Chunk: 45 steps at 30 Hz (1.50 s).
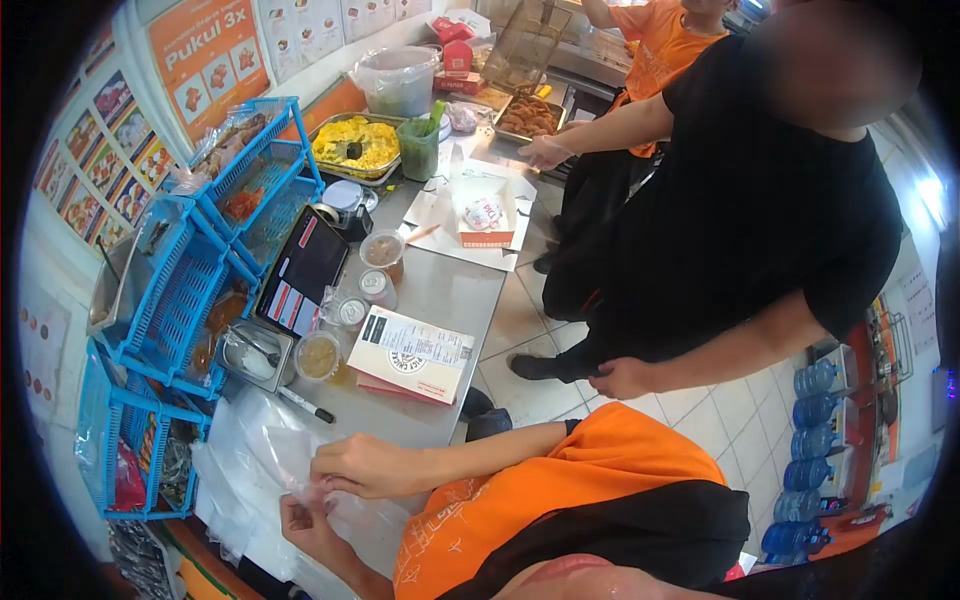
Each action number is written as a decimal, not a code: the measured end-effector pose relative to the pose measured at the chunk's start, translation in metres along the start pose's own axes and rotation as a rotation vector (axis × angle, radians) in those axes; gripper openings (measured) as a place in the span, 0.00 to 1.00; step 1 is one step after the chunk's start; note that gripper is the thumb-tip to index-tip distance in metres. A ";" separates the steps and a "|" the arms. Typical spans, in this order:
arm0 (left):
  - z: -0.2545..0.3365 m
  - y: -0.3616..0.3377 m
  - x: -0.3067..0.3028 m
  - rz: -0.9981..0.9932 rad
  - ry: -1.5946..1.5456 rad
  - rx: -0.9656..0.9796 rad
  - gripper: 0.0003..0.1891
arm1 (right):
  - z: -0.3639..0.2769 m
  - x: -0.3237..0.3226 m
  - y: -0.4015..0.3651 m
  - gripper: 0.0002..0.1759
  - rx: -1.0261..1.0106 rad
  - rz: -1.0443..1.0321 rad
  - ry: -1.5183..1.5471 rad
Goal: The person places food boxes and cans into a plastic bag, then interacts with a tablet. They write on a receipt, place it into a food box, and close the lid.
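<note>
My right hand (365, 466) is closed in a pinch on the clear plastic bag (283, 452), at the near end of the counter. Just below it, my left hand (312, 522) also pinches the thin plastic, its fingertips close to those of my right hand. More clear plastic lies crumpled beneath both hands. Beyond them on the counter are a black marker (306, 404) and a printed carton (412, 355) with a receipt on top. Several lidded drink cups, including one cup (319, 356), stand beside the carton.
Blue basket racks (180, 300) line the wall, with a tablet (305, 270) beside them. Farther along are an open box (487, 212), a tray of yellow food (355, 145) and a fried-food tray (530, 117). A person in black (740, 200) stands right; another wears orange (665, 45).
</note>
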<state>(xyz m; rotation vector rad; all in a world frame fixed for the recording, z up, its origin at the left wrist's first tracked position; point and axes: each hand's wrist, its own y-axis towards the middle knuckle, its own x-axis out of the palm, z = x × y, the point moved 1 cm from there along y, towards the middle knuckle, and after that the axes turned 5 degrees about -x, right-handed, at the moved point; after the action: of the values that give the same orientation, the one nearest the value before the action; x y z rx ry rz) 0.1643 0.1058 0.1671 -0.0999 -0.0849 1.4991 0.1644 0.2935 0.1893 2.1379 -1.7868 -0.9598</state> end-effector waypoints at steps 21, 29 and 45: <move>-0.026 -0.034 -0.141 0.273 0.588 -0.099 0.24 | -0.032 -0.110 -0.029 0.14 0.614 -0.095 0.945; 0.019 -0.066 -0.127 0.658 0.620 0.198 0.25 | -0.090 -0.125 -0.010 0.23 0.392 -0.158 0.453; 0.018 -0.054 -0.004 -0.130 0.082 -0.041 0.43 | -0.065 -0.059 -0.010 0.23 -0.102 -0.280 -0.277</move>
<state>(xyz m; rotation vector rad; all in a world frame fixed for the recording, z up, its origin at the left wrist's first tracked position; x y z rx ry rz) 0.2154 0.0984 0.1917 -0.1853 -0.0548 1.3620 0.2069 0.3349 0.2548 2.3243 -1.5287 -1.4444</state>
